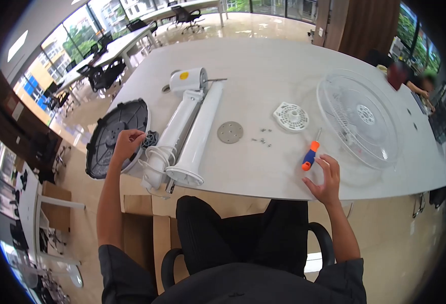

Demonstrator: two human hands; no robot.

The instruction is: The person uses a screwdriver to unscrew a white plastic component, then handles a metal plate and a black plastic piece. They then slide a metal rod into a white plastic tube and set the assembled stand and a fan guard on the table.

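My left hand point(128, 145) is closed in a pinch over the edge of a round black fan base point(112, 129), its underside up. Right at the fingertips is a small dark knob-like part point(151, 138); I cannot tell what the pinch holds. Two white pole-like parts point(195, 137) lie beside it, a white cord point(154, 154) looped around their near end. Fingers spread, my right hand point(328, 180) hovers by the handle of an orange-and-blue screwdriver point(310, 156) lying on the table. Several small screws point(262, 139) are scattered near a grey metal disc point(230, 132).
A white motor housing point(188, 79) lies behind the poles. At right are a white slotted cover point(291, 117) and a large clear fan grille point(359, 119). The table's near edge point(263, 193) runs before my lap. Another person's hand point(424, 94) shows at far right.
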